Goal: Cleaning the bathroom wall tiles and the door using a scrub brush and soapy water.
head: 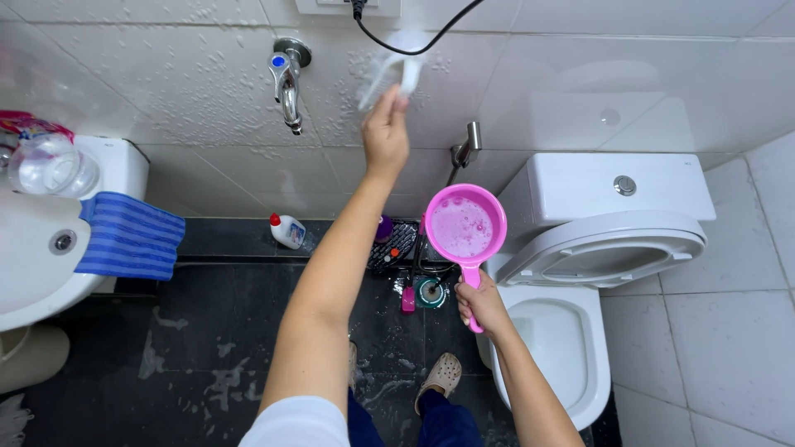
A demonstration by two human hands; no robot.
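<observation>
The left hand (386,132) was raised against the soap-flecked white tiled wall (190,83), its fingers closed around the handle of a white scrubbing brush (396,68), which appeared blurred, its head pressed to or just off the tile between the chrome wall tap (286,83) and the black cable (414,41) hanging above. The left arm was extended nearly straight, up and forward from the shoulder, wrist in line with the forearm. The right hand (480,305) was held lower and nearer the body, fingers clamped on the handle of a pink plastic scoop (464,228), whose bowl held pale foamy liquid and sat level beside the white toilet cistern (613,186) and above the raised seat. For scrubbing here, judgement suggested keeping the brush flat to the tile, working in overlapping strokes clear of the cable, and holding the scoop level so that its contents did not spill. The dark wet floor (207,348) showed soap patches, so firm footing seemed advisable.
</observation>
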